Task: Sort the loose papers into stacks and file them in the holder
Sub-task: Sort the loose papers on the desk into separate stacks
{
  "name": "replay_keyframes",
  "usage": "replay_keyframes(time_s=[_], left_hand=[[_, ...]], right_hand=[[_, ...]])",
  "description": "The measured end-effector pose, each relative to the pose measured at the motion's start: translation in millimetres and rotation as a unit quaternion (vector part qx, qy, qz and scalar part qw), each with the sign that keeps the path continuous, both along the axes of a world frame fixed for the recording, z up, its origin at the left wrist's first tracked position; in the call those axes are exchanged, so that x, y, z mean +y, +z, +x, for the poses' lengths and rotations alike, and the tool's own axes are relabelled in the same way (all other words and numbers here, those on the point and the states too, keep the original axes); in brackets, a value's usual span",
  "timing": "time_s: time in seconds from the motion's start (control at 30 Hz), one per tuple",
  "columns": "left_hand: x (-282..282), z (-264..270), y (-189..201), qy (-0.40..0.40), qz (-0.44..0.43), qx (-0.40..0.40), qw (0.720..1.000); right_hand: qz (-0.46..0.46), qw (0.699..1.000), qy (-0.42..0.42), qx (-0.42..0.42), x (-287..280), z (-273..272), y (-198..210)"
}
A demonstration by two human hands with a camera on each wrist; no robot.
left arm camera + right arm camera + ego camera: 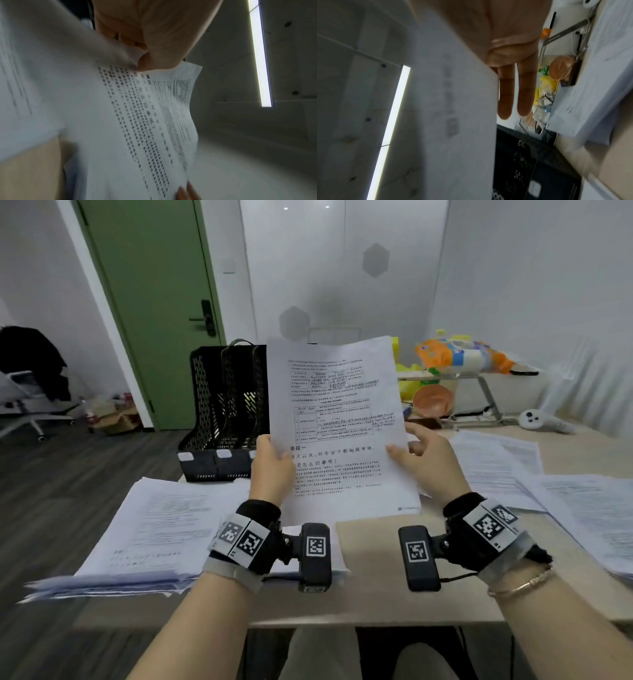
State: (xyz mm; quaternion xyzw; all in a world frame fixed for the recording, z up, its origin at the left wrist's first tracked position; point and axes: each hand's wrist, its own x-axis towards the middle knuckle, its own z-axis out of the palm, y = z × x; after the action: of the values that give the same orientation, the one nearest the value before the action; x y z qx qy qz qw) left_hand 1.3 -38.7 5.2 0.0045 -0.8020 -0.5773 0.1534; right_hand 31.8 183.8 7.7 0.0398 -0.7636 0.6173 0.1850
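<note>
I hold one printed sheet [335,412] upright over the middle of the table, text facing me. My left hand [272,467] grips its lower left edge, thumb on the front; the left wrist view shows that hand [154,40] pinching the sheet [137,121]. My right hand [424,460] pinches the lower right edge, thumb in front. In the right wrist view, the right hand's fingers [505,101] lie straight behind the sheet [453,108]. The black mesh file holder [226,405] stands behind the sheet at the table's far left, also seen from the right wrist [530,162].
A thick paper stack [154,525] lies on the beige table [376,594] at the left. More papers [496,460] and another stack [589,515] lie at the right. A metal shelf [479,378] with bags stands at the far right, a green door [154,302] beyond.
</note>
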Motion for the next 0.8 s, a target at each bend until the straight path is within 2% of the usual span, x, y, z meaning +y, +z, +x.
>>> replay_keyframes(time_s=[0.1,0.27,0.57,0.8], left_hand=[[-37.4,0.1,-3.9,0.038,-0.004,-0.008,0.999],[-99.8,8.9,-5.7,0.110,-0.017,-0.008,0.994],[-181.7,29.7,-22.6,0.199,0.009,-0.015,0.980],[-228.1,27.8,-44.9,0.248,-0.046,-0.042,0.967]], right_hand=[[0.033,0.999,0.010,-0.027,-30.0,-0.9,-2.5],[0.129,0.988,0.088,-0.019,-92.6,-8.3,-7.9],[0.076,0.988,0.123,-0.048,-190.9,-23.9,-27.9],[0.122,0.974,0.166,-0.091,-237.7,-20.6,-47.7]])
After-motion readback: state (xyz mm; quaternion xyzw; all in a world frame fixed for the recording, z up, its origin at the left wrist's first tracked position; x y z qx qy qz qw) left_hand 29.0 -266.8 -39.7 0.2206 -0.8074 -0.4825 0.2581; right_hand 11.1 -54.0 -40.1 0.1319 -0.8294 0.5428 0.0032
